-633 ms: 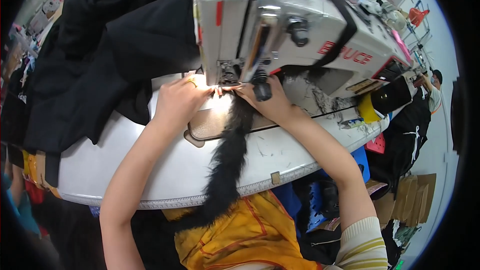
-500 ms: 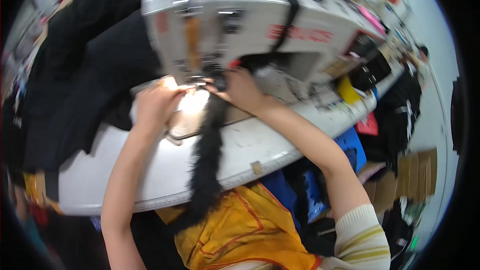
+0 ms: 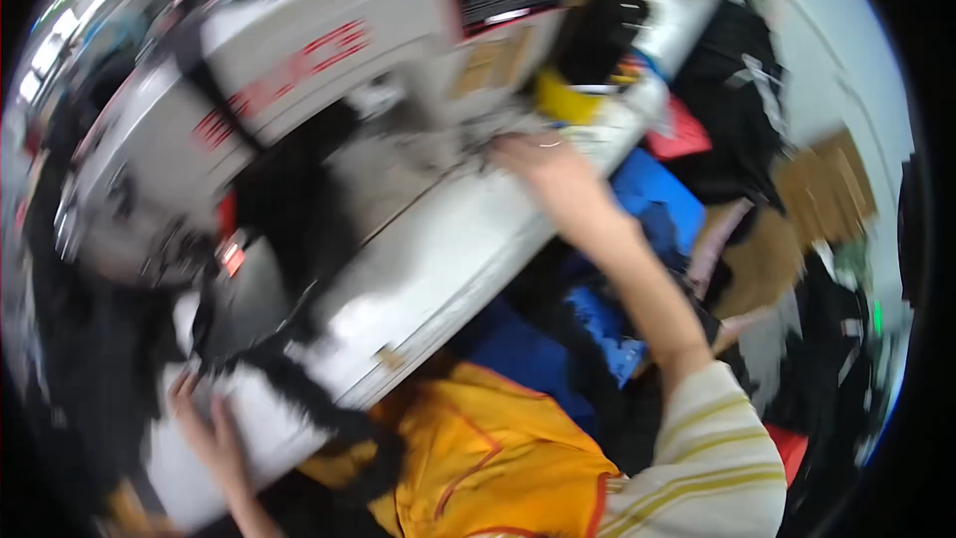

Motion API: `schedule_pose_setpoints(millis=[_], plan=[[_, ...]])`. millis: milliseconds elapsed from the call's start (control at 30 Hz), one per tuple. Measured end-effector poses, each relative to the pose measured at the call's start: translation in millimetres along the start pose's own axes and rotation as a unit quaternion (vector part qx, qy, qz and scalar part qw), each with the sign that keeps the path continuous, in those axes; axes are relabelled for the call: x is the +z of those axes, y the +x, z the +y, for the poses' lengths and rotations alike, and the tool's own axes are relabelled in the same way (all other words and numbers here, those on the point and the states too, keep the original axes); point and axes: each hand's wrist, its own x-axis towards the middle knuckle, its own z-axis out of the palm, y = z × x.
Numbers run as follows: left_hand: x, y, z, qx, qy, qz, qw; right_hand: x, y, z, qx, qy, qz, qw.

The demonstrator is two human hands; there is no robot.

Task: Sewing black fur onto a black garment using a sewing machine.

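Note:
My right hand (image 3: 563,179) reaches onto the white table at the base of the sewing machine (image 3: 299,80), beside a cluster of small items (image 3: 488,130). Motion smears its fingertips, so I cannot make out whether they grip anything. Down at the left, my left hand (image 3: 209,433) rests by the machine's needle end, thumb and fingers apart. Close to those fingers lies a black furry strip (image 3: 309,389), which runs across the table and over its front edge toward my lap. I see nothing held in the left hand.
A yellow roll (image 3: 573,100) and a dark container (image 3: 602,30) stand beyond my right hand. Red (image 3: 682,130) and blue (image 3: 657,189) pieces hang at the table's right edge. Cardboard (image 3: 827,189) is further right. An orange apron (image 3: 488,438) covers my lap.
My right hand has left the needle area and moved right along the table. The view has turned right, so the machine sits further left. My left hand has opened beside the furry strip.

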Motion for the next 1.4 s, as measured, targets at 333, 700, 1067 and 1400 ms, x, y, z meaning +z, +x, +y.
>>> schedule_pose_setpoints(millis=[333,700,1067,1400], plan=[[60,26,83,0.012,-0.013,0.053,0.998,11,12,19,0.029,0.166,0.078,0.983],[23,3,7,0.025,-0.093,0.079,0.992,-3,0,50,-0.059,0.031,0.019,0.998],[10,-13,30,0.018,0.033,0.105,0.994,-39,33,-149,0.078,0.560,-0.375,0.734],[13,4,8,-0.064,-0.256,0.036,0.964,18,99,-242,0.121,0.611,-0.556,0.550]])
